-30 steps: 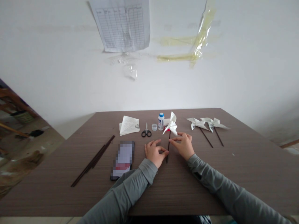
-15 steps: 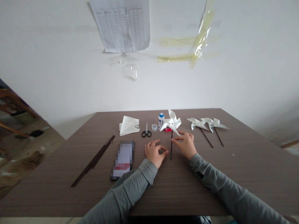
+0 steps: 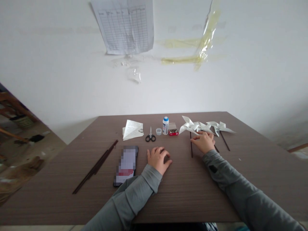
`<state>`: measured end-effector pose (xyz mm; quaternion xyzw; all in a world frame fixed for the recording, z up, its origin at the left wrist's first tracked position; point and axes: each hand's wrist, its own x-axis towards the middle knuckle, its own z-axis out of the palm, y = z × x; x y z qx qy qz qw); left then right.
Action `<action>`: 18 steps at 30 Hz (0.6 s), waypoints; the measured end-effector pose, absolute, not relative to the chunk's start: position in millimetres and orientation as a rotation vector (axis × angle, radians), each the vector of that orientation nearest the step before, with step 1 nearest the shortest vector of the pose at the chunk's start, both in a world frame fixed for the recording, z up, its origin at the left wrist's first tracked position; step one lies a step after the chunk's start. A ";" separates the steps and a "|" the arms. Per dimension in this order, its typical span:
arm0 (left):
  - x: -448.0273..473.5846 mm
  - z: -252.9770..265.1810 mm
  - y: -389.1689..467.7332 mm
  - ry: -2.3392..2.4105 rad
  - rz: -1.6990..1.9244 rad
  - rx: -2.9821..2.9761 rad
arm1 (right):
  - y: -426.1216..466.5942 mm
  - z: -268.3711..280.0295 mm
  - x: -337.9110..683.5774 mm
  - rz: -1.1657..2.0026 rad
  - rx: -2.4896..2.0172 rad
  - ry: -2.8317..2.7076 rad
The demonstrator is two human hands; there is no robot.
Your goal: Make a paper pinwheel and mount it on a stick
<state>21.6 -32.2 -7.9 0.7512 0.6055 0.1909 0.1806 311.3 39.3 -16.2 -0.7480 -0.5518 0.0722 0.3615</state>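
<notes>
The right grip [image 3: 204, 142] is narrow, thumb and fingertips pinching the dark stick [image 3: 192, 150] of a white paper pinwheel [image 3: 188, 124]. The blades sit just beyond the fingertips and to their left, and the stick runs past the pinch towards the person; whether its lower end touches the counter [image 3: 183, 192] I cannot tell. The left grip [image 3: 158, 159] rests on the counter well apart from it, thumb and curled fingers parted.

Pinwheels number three — the pinched one and two more [image 3: 220, 126] lying to its right, the nearer of these with its stick partly hidden by the right grip. Beyond the grips stand one white bottle [image 3: 165, 126] with a blue cap, one small clear cup [image 3: 158, 132], one open red box [image 3: 173, 132] and one pair of scissors [image 3: 150, 138]. Further left are a few overlapping paper pieces [image 3: 132, 129], one phone [image 3: 126, 162] and one bundle of dark sticks [image 3: 96, 166] — too tightly packed to count.
</notes>
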 end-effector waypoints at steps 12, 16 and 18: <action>17.5 -16.5 -31.0 1.660 0.535 2.141 | 40.3 -16.4 313.3 0.157 -2.080 -1.465; 20.7 -11.3 -33.5 1.673 0.556 2.129 | 39.5 -15.1 316.1 0.133 -2.085 -1.495; 22.3 -8.0 -35.2 1.684 0.564 2.126 | 40.3 -12.7 321.0 0.115 -2.047 -1.542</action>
